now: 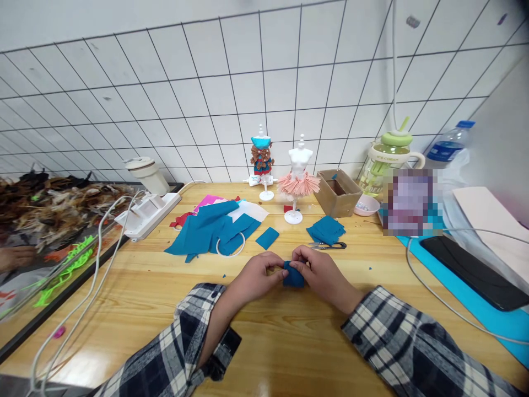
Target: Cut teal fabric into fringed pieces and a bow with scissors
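Between my two hands, just above the wooden table, is a small blue piece [293, 277]. My left hand [263, 275] pinches its upper left edge, and my right hand [316, 270] pinches its top from the right. A stack of blue pieces [326, 229] lies beyond my right hand, with small black scissors [329, 245] at its near edge. One separate blue rectangle [268, 237] lies beyond my left hand. Larger blue sheets [202, 227] spread to the left, under a white ring [230, 255].
Behind stand a mannequin with a pink skirt [298, 184], another mannequin [261, 160] and a cardboard box [338, 193]. A power strip [149, 216] with cables sits left. A cup [386, 160], black phone [475, 271] and cable are right. Another person's hand shows far left.
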`<state>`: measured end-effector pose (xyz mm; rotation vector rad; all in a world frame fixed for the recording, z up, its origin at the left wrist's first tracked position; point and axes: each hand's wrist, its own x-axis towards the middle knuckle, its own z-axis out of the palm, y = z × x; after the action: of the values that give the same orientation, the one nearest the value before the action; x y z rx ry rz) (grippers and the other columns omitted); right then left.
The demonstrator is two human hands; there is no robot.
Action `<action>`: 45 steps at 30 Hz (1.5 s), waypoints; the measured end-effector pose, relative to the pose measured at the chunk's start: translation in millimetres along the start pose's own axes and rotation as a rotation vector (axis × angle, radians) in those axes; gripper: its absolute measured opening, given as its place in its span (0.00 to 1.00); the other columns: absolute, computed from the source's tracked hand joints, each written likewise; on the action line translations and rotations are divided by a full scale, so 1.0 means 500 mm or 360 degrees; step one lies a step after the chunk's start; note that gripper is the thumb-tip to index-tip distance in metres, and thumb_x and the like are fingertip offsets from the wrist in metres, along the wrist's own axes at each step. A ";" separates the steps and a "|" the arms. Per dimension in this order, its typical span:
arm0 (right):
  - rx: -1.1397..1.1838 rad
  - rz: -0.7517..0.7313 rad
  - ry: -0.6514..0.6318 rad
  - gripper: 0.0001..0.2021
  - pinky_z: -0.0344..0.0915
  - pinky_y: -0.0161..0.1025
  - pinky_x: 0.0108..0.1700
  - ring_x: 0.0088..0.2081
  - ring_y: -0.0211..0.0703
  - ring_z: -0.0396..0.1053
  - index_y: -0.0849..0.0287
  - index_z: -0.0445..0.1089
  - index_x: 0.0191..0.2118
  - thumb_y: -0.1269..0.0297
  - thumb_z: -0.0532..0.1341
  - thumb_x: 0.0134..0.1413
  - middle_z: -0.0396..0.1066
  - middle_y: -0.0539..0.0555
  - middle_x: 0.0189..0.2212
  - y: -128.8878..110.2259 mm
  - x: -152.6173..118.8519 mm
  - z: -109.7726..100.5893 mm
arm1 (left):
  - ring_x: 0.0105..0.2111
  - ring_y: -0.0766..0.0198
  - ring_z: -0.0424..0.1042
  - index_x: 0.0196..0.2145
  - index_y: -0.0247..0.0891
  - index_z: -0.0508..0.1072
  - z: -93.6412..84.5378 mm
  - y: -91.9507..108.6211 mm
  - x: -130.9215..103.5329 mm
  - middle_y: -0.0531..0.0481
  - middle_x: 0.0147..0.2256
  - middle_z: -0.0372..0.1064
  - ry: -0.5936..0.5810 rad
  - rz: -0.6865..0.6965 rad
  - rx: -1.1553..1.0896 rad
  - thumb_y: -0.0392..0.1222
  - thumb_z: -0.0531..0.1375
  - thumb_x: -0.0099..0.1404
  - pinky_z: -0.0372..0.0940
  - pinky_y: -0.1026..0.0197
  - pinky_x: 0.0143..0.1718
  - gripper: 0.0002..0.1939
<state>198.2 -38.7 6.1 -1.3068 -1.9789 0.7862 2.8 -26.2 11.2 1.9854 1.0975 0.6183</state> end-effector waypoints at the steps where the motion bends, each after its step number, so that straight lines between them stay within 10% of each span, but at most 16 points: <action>1: 0.0011 -0.0005 0.0026 0.04 0.56 0.35 0.32 0.30 0.39 0.64 0.56 0.65 0.33 0.65 0.58 0.59 0.68 0.47 0.27 0.000 0.000 0.001 | 0.34 0.62 0.69 0.30 0.38 0.77 0.001 -0.002 0.001 0.50 0.31 0.72 -0.0010 -0.0026 -0.0051 0.44 0.60 0.62 0.61 0.63 0.36 0.09; 8: 0.0083 0.0012 0.0442 0.09 0.59 0.35 0.30 0.27 0.38 0.62 0.58 0.64 0.38 0.61 0.63 0.54 0.66 0.49 0.29 0.000 -0.002 -0.001 | 0.22 0.70 0.54 0.21 0.36 0.67 -0.002 0.001 0.007 0.58 0.20 0.56 0.0225 -0.0299 -0.0274 0.48 0.63 0.55 0.49 0.66 0.23 0.15; 25: 0.0187 0.0078 -0.0012 0.12 0.62 0.35 0.29 0.28 0.39 0.67 0.57 0.72 0.35 0.53 0.64 0.52 0.73 0.51 0.29 -0.021 -0.006 0.014 | 0.32 0.63 0.68 0.24 0.39 0.70 0.002 -0.002 -0.003 0.53 0.28 0.71 0.0318 0.0086 0.0218 0.43 0.65 0.57 0.60 0.63 0.35 0.09; 45: 0.0508 0.0260 -0.0076 0.07 0.65 0.36 0.30 0.26 0.40 0.70 0.57 0.71 0.32 0.62 0.58 0.55 0.73 0.50 0.25 -0.010 -0.005 0.021 | 0.33 0.63 0.70 0.25 0.39 0.73 0.000 0.005 -0.003 0.52 0.29 0.72 0.0218 0.0113 0.0151 0.45 0.65 0.57 0.61 0.62 0.37 0.08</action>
<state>188.1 -44.0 2.7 -1.2758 -1.7091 1.1683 3.1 -28.5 13.2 2.0966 1.1610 0.7617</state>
